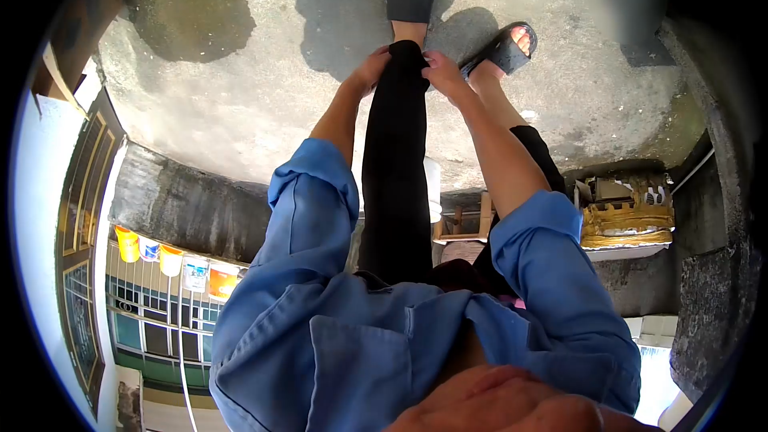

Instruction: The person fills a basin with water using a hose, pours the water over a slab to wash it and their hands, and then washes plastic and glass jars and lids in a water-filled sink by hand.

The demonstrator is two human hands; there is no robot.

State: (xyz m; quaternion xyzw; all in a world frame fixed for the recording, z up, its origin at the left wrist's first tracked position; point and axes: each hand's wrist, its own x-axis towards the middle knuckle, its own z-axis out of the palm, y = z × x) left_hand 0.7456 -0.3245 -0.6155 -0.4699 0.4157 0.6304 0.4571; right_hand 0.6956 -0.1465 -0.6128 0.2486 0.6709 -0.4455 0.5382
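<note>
A black trouser leg (396, 144) runs up the middle of the head view, its hem just above a bare ankle. My left hand (371, 69) is closed on the left side of the cloth near the hem. On the right side of the same hem, my right hand (443, 74) pinches the fabric. Below the hem, the foot wears a black open-toed slide (411, 5). The other foot, in a matching slide (506, 50), is turned outward, and its shin is bare below a raised trouser leg (538, 152).
Wet dark patches mark the concrete ground (264, 112). A small wooden stool (472, 224) and a white container (433, 188) are behind the legs. Yellow stacked material (628, 216) lies at the right. Several coloured buckets (223, 280) stand at the left by a railing.
</note>
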